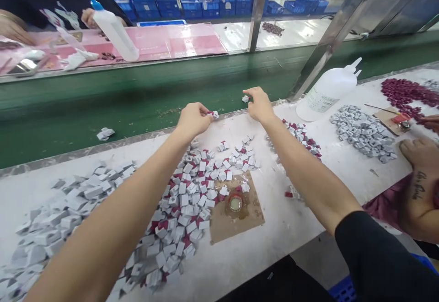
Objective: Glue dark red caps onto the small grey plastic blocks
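My left hand (194,119) reaches to the table's far edge, its fingers pinched on a small grey-and-maroon piece (215,114). To its right, my right hand (259,104) hangs over the edge of the green conveyor belt (144,119). A second light grey piece (245,99) with a maroon bit sits between its index finger and thumb. Below my hands lies a heap of grey-and-maroon pieces (187,201). Beside the heap, a brown cardboard square (222,233) bears a small round cap (235,202) in a wet patch.
Plain grey pieces (78,201) pile up at left; a few (105,133) lie on the belt. A white bottle (322,91) stands at right, near a co-worker's arm (421,183). Metal posts (259,9) rise beyond. Across the belt, another person's hand (89,18) touches a squeeze bottle (116,34).
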`<move>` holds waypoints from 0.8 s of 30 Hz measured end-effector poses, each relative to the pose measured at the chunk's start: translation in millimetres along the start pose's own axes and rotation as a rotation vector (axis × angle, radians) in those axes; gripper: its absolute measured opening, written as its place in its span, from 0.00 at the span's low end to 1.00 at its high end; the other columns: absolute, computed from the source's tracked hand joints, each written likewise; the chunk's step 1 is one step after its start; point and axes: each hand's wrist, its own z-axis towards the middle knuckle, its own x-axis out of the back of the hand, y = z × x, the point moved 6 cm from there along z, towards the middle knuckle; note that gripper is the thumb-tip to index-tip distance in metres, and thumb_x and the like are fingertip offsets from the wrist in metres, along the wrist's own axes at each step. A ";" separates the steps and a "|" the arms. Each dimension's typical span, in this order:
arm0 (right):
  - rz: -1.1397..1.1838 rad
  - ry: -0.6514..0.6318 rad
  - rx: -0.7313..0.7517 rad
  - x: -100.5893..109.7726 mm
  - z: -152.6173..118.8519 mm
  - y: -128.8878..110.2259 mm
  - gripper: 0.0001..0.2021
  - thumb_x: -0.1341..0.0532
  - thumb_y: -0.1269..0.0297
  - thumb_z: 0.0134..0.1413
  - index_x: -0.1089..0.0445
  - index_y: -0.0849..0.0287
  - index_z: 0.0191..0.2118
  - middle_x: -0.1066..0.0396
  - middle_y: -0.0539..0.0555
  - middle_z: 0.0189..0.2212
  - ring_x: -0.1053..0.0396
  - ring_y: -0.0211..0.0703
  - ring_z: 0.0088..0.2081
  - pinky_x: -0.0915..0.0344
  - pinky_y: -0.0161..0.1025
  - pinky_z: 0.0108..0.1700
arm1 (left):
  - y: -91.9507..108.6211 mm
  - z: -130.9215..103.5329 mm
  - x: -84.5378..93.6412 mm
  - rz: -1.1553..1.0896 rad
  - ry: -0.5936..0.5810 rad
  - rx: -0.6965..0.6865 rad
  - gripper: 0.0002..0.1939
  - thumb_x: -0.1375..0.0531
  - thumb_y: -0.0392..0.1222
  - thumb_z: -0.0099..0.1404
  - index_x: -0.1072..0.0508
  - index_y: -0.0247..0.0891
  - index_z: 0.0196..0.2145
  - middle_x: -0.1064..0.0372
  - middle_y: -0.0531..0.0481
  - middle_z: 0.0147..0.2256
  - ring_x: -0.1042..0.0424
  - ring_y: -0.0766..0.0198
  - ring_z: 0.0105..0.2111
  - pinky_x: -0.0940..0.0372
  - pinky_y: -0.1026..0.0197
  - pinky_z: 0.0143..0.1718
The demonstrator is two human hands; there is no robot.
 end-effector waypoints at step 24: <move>0.756 -0.147 0.003 25.6 -198.7 -47.2 0.15 0.15 0.52 0.56 0.13 0.50 0.44 0.13 0.54 0.42 0.14 0.49 0.43 0.14 0.42 0.47 | 16.4 -176.2 14.0 -0.407 -0.158 -0.443 0.06 0.35 0.34 0.78 0.18 0.41 0.45 0.15 0.49 0.44 0.19 0.58 0.43 0.26 0.55 0.50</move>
